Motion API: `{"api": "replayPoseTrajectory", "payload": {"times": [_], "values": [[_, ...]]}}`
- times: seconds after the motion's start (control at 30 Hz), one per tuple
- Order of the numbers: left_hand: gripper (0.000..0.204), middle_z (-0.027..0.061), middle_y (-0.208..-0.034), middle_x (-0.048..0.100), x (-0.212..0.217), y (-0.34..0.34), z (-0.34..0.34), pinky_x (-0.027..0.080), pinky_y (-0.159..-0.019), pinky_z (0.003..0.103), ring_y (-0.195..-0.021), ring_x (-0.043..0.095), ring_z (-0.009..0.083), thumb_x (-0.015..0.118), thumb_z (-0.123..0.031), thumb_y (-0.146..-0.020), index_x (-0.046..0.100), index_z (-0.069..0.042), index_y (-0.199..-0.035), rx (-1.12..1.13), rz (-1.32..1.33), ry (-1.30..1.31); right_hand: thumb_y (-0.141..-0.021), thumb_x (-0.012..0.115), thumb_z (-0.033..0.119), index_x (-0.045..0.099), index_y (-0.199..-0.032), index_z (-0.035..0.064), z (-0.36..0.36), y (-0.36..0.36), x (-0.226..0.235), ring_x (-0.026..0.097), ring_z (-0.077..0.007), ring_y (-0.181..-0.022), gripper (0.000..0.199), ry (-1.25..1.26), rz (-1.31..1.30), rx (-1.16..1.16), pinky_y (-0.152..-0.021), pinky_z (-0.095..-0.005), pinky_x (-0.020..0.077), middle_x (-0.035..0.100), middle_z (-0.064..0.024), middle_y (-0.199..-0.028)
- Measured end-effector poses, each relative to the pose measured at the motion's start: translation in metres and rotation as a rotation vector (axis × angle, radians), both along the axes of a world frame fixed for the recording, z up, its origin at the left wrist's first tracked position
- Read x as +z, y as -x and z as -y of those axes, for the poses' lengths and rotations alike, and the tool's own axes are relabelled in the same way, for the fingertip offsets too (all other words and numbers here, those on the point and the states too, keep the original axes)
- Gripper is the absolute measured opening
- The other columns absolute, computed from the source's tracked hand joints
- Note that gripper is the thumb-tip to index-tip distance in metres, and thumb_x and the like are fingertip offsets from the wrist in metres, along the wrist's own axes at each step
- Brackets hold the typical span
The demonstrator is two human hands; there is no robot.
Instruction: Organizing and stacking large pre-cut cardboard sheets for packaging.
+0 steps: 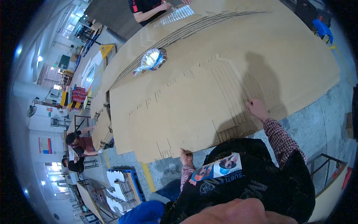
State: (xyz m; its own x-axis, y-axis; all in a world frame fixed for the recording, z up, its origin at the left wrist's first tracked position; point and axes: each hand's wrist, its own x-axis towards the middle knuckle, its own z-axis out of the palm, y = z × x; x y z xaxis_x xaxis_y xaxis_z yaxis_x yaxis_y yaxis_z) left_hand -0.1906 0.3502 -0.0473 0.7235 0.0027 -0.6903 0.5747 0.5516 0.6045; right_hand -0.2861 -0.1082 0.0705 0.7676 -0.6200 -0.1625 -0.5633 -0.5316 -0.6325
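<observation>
A large brown cardboard sheet [175, 112] with cut slots and crease lines lies in front of me. My left hand [186, 156] is at its near edge, thumb on top and fingers curled around the edge, the fingers partly hidden below. Further right, my right hand [257, 109] rests on the cardboard beside a group of long parallel lines, its fingers curled closed. What sits between those fingers, if anything, is hidden. On the sheet's far left part stands a plastic-lined bowl [152, 59] with white paste in it.
Across the table, a co-worker's hand [166, 6] is near white streaks [179, 15] on the cardboard. Two people work at the left. A blue-framed stack of pale sheets [125, 186] stands low left. A blue object [323, 30] is at the far right, a metal-framed table [330, 186] lower right.
</observation>
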Motion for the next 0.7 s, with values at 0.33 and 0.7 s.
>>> {"api": "replayPoseTrajectory", "payload": {"times": [0.33,0.7], "values": [[0.023,0.0017,-0.068,0.053,0.013,0.006,0.017,0.04,-0.049,0.028,-0.06,0.05,0.0151,0.049,-0.032,-0.081,0.052,-0.009,-0.081,0.03,0.062,-0.016,-0.071,0.055,0.023,0.055,-0.068,0.0004,0.018,0.001,-0.011,0.053,-0.0265,-0.059,0.022,-0.038,0.074,0.061,-0.055,-0.0351,0.0405,0.054,-0.0146,-0.061],[0.028,0.0015,-0.075,0.055,0.008,-0.002,-0.008,0.043,-0.056,0.033,-0.067,0.052,0.0187,0.053,-0.037,-0.077,0.052,-0.01,-0.083,0.016,-0.083,0.049,-0.07,0.056,0.028,0.059,-0.077,0.0052,-0.015,0.011,0.034,0.055,-0.0266,-0.068,0.024,-0.088,0.065,-0.117,-0.061,-0.0363,0.0425,0.057,-0.0125,-0.07]]}}
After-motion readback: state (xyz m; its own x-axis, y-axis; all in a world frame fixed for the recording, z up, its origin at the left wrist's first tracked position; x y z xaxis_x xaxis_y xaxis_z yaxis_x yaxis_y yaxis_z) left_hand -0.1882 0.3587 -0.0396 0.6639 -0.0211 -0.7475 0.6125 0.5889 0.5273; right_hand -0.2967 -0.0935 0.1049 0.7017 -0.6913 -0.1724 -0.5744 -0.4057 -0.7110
